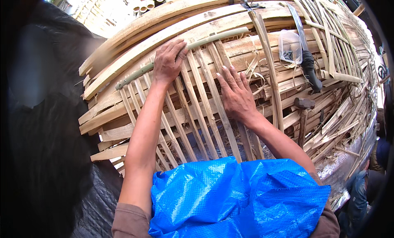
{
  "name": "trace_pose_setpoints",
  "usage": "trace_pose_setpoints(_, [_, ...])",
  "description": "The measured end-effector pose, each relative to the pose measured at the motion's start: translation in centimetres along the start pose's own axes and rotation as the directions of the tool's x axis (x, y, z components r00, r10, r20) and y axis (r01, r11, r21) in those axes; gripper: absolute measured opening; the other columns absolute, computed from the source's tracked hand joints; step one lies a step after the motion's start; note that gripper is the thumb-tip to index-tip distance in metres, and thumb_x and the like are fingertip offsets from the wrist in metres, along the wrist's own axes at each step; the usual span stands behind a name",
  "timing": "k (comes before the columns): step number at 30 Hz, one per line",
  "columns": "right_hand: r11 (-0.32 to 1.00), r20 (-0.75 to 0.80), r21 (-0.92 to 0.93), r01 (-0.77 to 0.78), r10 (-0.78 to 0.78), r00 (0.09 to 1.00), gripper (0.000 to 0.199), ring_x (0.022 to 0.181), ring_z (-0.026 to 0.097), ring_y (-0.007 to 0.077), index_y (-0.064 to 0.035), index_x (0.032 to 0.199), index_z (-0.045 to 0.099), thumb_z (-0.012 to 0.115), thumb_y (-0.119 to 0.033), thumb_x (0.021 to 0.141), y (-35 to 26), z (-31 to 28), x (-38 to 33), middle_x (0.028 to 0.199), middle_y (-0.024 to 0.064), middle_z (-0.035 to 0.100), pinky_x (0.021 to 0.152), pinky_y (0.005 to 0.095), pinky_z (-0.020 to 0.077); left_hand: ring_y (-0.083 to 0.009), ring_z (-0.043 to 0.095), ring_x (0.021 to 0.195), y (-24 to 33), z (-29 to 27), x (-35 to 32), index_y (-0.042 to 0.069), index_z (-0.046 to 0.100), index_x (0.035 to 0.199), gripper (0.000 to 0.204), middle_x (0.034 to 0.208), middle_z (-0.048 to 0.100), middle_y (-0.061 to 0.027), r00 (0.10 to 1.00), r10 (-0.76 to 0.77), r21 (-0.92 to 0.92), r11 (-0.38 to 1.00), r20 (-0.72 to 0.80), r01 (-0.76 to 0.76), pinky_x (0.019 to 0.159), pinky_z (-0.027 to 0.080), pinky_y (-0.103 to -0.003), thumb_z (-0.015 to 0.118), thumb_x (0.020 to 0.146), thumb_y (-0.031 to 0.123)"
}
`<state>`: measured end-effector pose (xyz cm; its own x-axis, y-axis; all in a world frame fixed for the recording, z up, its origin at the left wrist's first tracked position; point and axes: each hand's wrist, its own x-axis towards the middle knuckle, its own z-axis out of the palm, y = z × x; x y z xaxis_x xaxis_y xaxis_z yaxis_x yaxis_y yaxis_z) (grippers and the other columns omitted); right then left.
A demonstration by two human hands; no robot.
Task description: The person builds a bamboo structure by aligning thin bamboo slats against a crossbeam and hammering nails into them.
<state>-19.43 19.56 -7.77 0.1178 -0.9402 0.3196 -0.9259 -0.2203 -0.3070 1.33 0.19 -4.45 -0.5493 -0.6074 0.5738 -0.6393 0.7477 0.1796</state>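
A row of thin bamboo slats [200, 98] runs away from me, joined at the far end by a greenish bamboo crosspiece [221, 35]. My left hand [167, 62] is closed over the middle of that crosspiece, its fingers curled and the palm side hidden. To the right, my right hand [238, 96] lies with outstretched fingers against the slats near the right end of the row, holding nothing. A blue plastic sheet [234, 193] covers my front and hides the near ends of the slats.
Stacked wooden planks [164, 33] lie beneath the slats. On the right are a clear tub of nails [289, 47], a black-handled machete [310, 70], a hammer [303, 111] and loose bamboo strips [336, 119]. Black sheeting [41, 135] hangs at left. A person's leg [359, 197] shows lower right.
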Motion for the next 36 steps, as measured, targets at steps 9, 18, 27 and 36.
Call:
trace_pose_setpoints(9, [1.0, -0.019, 0.02, -0.012, 0.013, 1.0, 0.053, 0.152, 0.026, 0.0294, -0.0101, 0.148, 0.048, 0.052, -0.016, 0.096, -0.2, -0.1, -0.1, 0.16, 0.0137, 0.037, 0.124, 0.0473, 0.016, -0.0282, 0.064, 0.116, 0.2, -0.1, 0.0, 0.013, 0.07, 0.116, 0.033, 0.124, 0.07, -0.0055, 0.999, -0.046, 0.025, 0.999, 0.009, 0.046, 0.096, 0.049, -0.042, 0.059, 0.1, 0.039])
trace_pose_setpoints(18, [1.0, 0.04, -0.027, 0.013, -0.012, 0.999, 0.052, 0.152, 0.025, 0.0344, -0.0101, 0.146, 0.05, 0.052, -0.023, 0.096, 0.3, -0.9, -0.3, 0.16, 0.0181, 0.035, 0.124, 0.0501, 0.0155, -0.0275, 0.062, 0.118, 1.2, -0.2, 0.6, 0.013, 0.068, 0.119, 0.036, 0.128, 0.067, -0.0068, 0.998, -0.016, 0.057, 0.998, 0.053, 0.013, 0.101, 0.048, -0.042, 0.067, 0.095, 0.04])
trace_pose_setpoints(27, [0.939, -0.215, -0.036, -0.341, 0.326, 0.92, 0.023, 0.08, 0.074, 0.0297, -0.0039, 0.109, 0.07, 0.068, -0.02, 0.092, 15.2, -14.7, 6.1, 0.093, 0.016, 0.075, 0.073, 0.0419, 0.0578, -0.0242, 0.062, 0.118, 0.6, 0.0, 0.4, 0.016, 0.069, 0.116, 0.039, 0.125, 0.068, -0.0019, 1.0, 0.002, 0.078, 0.997, 0.008, -0.003, 0.097, 0.049, -0.041, 0.067, 0.093, 0.048])
trace_pose_setpoints(36, [0.864, 0.298, -0.277, -0.421, 0.494, 0.817, 0.018, 0.087, 0.074, 0.0274, 0.0022, 0.098, 0.075, 0.073, -0.007, 0.082, 17.1, -16.5, 9.1, 0.094, 0.0183, 0.075, 0.083, 0.0367, 0.0566, -0.0227, 0.059, 0.121, 0.5, 0.0, -0.1, 0.019, 0.07, 0.118, 0.029, 0.126, 0.068, 0.001, 0.998, 0.063, 0.073, 0.995, 0.007, -0.063, 0.101, 0.044, -0.04, 0.065, 0.096, 0.038])
